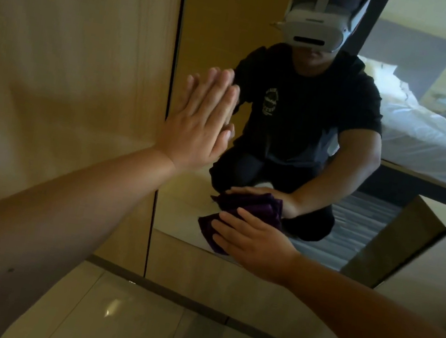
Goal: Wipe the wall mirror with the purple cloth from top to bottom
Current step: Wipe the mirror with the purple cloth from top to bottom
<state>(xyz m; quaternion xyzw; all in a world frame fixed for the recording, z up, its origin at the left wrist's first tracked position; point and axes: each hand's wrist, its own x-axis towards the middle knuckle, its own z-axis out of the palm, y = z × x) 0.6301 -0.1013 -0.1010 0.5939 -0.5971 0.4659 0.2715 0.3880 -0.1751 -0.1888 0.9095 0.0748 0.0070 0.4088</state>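
The wall mirror fills the middle and right of the head view, set in a wooden wall. My right hand presses the purple cloth flat against the glass just above the mirror's bottom edge. The cloth is bunched, and its reflection shows right above it. My left hand lies flat, fingers together and pointing up, on the glass at the mirror's left edge, holding nothing. The mirror reflects a crouching person in a black shirt with a white headset.
A light wooden wall panel stands left of the mirror, with a wooden strip below the glass. Pale floor tiles lie underneath. A bed with white sheets shows only as a reflection.
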